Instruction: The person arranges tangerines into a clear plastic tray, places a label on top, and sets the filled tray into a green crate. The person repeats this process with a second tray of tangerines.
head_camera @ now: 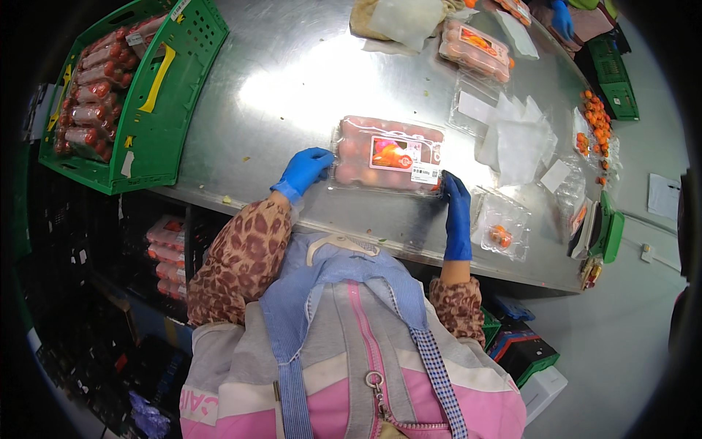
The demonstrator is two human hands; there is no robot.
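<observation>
Flat on the steel table before me lies a clear plastic clamshell pack (390, 153) of round reddish-orange fruit, probably tomatoes. It bears a printed picture label (388, 152) and a white sticker with writing (425, 173). My left hand (305, 172), in a blue glove, pinches the pack's left edge. At the lower right corner of the pack, my right hand (457, 211) grips the edge, also gloved in blue; its fingertips are partly hidden.
A green crate (156, 110) of packed tomatoes stands at left. White liner sheets (515, 145), another clamshell pack (476, 49), a tray with small orange fruit (502, 233) and loose orange tomatoes (596, 123) occupy the right side. A co-worker's gloved hand (561, 21) shows at top right.
</observation>
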